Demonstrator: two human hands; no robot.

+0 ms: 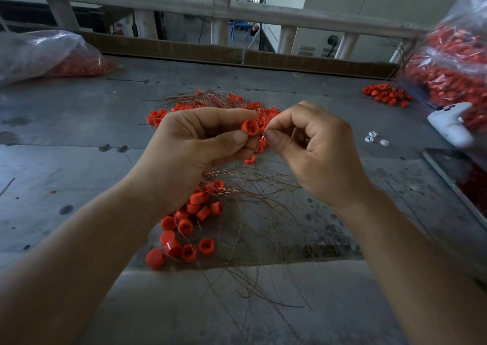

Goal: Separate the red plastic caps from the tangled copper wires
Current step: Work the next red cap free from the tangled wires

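Bag (39, 52) of clear plastic lies far left of the fingers on the worktop (79, 123), with red pieces inside. It is probably the sorted lot, parked clear of the tangle.

Left hand (189, 149) is raised above the worktop, its fingers (232, 138) clamped on one red cap (249, 127). Thumb and forefinger pinch its wall, open end toward the camera, which steadies it for stripping. Under those fingers loose caps (184, 226) lie heaped, with copper wires (263, 192) looping through them and fanning toward the near edge. Beyond the fingers is a far heap (210, 105) with more wire.

Right hand (316, 149) sits just right of the held cap, thumb and forefinger pressed together, the rest curled. They seem to nip a wire strand at the cap's side, though the strand is too fine to be sure. My read: the hands are set to draw apart, cap one way and wire the other.

Many caps on the worktop remain among wire, so the job looks far from done.

Right of the fingers lie white bits (371, 137) and a small heap (386, 95) of caps. Past those are a white device (450, 123), a dark flat slab (453, 176) and a full bag (453, 62) of caps and wire, likely the supply.
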